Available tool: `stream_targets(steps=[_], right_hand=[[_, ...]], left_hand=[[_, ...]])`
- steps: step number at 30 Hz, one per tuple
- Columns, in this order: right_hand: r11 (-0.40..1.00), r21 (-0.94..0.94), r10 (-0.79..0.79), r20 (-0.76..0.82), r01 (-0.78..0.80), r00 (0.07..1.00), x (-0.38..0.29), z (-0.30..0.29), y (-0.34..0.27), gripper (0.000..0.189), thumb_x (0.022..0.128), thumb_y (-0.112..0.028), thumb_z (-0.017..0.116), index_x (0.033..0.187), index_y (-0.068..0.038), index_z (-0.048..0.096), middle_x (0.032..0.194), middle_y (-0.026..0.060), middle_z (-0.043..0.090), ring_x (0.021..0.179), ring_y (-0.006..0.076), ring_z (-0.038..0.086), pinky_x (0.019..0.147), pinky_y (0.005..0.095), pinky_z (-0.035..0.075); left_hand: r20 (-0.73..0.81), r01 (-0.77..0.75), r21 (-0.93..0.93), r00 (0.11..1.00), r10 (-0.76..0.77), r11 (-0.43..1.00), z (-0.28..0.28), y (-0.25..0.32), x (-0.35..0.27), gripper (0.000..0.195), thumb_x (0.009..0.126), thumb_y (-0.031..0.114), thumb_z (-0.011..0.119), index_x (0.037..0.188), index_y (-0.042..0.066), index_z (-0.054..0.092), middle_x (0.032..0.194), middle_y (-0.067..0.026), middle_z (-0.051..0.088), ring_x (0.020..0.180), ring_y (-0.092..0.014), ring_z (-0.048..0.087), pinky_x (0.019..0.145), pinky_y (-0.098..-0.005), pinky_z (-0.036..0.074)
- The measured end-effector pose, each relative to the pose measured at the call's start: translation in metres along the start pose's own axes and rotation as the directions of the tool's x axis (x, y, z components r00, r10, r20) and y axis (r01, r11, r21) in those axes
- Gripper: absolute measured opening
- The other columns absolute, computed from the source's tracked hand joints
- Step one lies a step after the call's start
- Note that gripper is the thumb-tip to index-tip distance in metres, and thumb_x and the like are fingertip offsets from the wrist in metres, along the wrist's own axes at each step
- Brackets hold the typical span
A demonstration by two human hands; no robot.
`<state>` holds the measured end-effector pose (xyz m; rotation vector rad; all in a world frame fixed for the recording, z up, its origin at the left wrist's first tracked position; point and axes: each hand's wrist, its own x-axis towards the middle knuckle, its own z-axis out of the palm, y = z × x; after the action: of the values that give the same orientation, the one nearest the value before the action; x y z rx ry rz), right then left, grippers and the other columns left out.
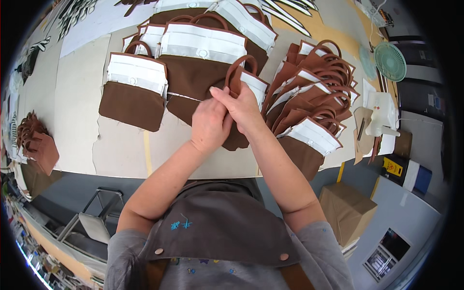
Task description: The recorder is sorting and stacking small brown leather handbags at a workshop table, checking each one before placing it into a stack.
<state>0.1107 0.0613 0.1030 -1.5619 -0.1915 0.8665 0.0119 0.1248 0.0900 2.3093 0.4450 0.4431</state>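
My right hand [242,107] grips the top of a brown bag piece, its thumb pressing near the base of a rounded leather handle [250,61]. White lining [256,85] shows beside that hand, and brown fabric [235,139] hangs below. Against it, my left hand [209,122] is curled with its fingers bent; what lies inside them is hidden. A thin pale strip [185,96] runs leftward from the left hand towards a smaller bag piece [132,105] with a white lining band. Behind both hands lies a larger brown bag piece [203,65] with a round snap on its white band.
Right of my hands, many-handled bag pieces [311,87] lie in an overlapping pile. A green fan [390,61] and a white bottle [378,128] are farther right. Brown leather handles [36,145] are bundled at the far left. Dark strips [290,14] lie along the back.
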Motion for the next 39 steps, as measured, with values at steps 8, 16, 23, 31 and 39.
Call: stream_targets(steps=[8, 16, 23, 31, 39], right_hand=[[0.697, -0.698, -0.305, -0.082, 0.164, 0.949, -0.008, -0.036, 0.009, 0.027, 0.089, -0.025, 0.065, 0.091, 0.001, 0.067, 0.079, 0.016, 0.07, 0.071, 0.0302, 0.068, 0.068, 0.037, 0.052], [0.857, -0.295, -0.402, 0.13, 0.422, 0.907, -0.107, -0.062, -0.115, 0.019, 0.085, -0.003, 0.068, 0.103, 0.006, 0.066, 0.1, 0.0094, 0.07, 0.089, 0.0161, 0.064, 0.082, 0.0299, 0.049], [0.957, 0.286, 0.016, 0.119, -0.05, 0.993, -0.062, -0.077, -0.029, 0.038, 0.089, -0.007, 0.067, 0.123, 0.004, 0.056, 0.114, 0.0091, 0.066, 0.102, 0.0164, 0.063, 0.09, 0.0313, 0.05], [0.966, -0.19, 0.19, 0.054, -0.176, 0.98, -0.025, -0.052, 0.102, 0.029, 0.086, -0.007, 0.068, 0.114, -0.001, 0.061, 0.107, 0.0081, 0.067, 0.093, 0.0134, 0.063, 0.081, 0.029, 0.051], [0.361, -0.726, -0.201, 0.552, 0.585, 0.81, -0.086, 0.021, 0.074, 0.067, 0.08, -0.027, 0.072, 0.137, -0.002, 0.048, 0.144, 0.0174, 0.045, 0.138, 0.0332, 0.037, 0.113, 0.0454, 0.029]], left_hand=[[0.235, -0.239, 0.114, 0.95, 0.208, 0.964, -0.009, -0.086, 0.002, 0.044, 0.093, 0.02, 0.058, 0.136, 0.01, 0.053, 0.147, -0.0083, 0.044, 0.139, -0.028, 0.037, 0.115, -0.0444, 0.027], [0.32, -0.354, 0.478, 0.923, 0.216, 0.804, 0.025, -0.092, 0.021, 0.049, 0.1, 0.042, 0.045, 0.144, 0.02, 0.044, 0.152, -0.0037, 0.037, 0.141, -0.022, 0.032, 0.116, -0.0424, 0.026], [0.6, 0.583, -0.779, 0.589, -0.542, -0.229, -0.073, -0.13, 0.001, 0.052, 0.101, 0.044, 0.043, 0.139, 0.007, 0.048, 0.137, -0.0084, 0.054, 0.13, -0.02, 0.047, 0.109, -0.0399, 0.037], [0.293, 0.648, -0.705, 0.636, -0.714, 0.288, -0.103, -0.138, -0.078, 0.037, 0.099, 0.031, 0.055, 0.122, 0.002, 0.06, 0.115, -0.0079, 0.063, 0.101, -0.019, 0.059, 0.091, -0.0351, 0.047], [0.155, 0.017, 0.286, 0.986, -0.064, 0.958, -0.017, -0.079, -0.108, 0.044, 0.087, 0.018, 0.064, 0.13, 0.01, 0.058, 0.146, -0.0091, 0.046, 0.137, -0.027, 0.04, 0.112, -0.0413, 0.032]])
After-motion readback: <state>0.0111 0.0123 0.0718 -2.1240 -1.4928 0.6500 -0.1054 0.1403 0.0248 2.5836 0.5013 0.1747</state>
